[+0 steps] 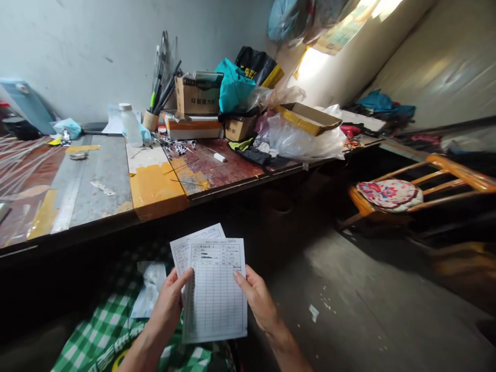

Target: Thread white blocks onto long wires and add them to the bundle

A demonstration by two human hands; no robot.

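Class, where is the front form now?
In the head view, the front form is below and slightly left of centre, between the left hand and right hand, overlapping the back form.

The green-and-white checked apron point(104, 321) bears pale lettering.

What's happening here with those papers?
Someone is holding up two printed paper sheets with both hands. The left hand pinches the left side, and the right hand grips the right edge of the front sheet, which has a grid on it. The back sheet peeks out at the upper left. Beyond them is a cluttered workbench, with a bottle and cardboard box on top.
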